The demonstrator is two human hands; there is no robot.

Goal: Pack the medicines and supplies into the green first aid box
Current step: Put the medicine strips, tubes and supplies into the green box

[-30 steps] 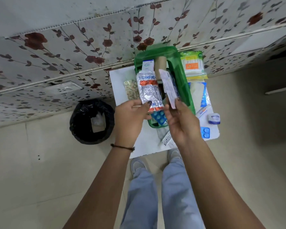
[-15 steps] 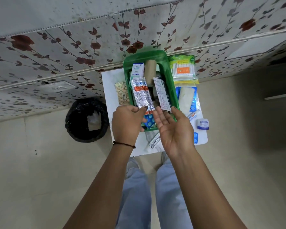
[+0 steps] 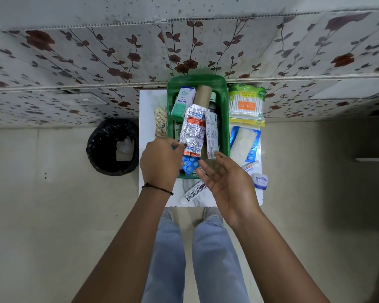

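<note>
Green first aid box (image 3: 225, 119) on small white table (image 3: 148, 110), holding teal carton (image 3: 182, 101), cardboard roll (image 3: 202, 95), silver foil strip (image 3: 194, 130), blue blister pack (image 3: 189, 165). Left hand (image 3: 161, 162) pinches foil strip's near end; right hand (image 3: 230, 184) palm up, fingers spread, empty. Cotton swab pack (image 3: 246, 102) right of box, Cipladine tube (image 3: 193, 192) near front edge.

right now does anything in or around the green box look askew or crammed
Yes. The silver foil strip lies crumpled and slanted on top of the pile in the green box, not tucked in. A white strip beside it leans on edge. The left hand touches the foil's lower end.
</note>
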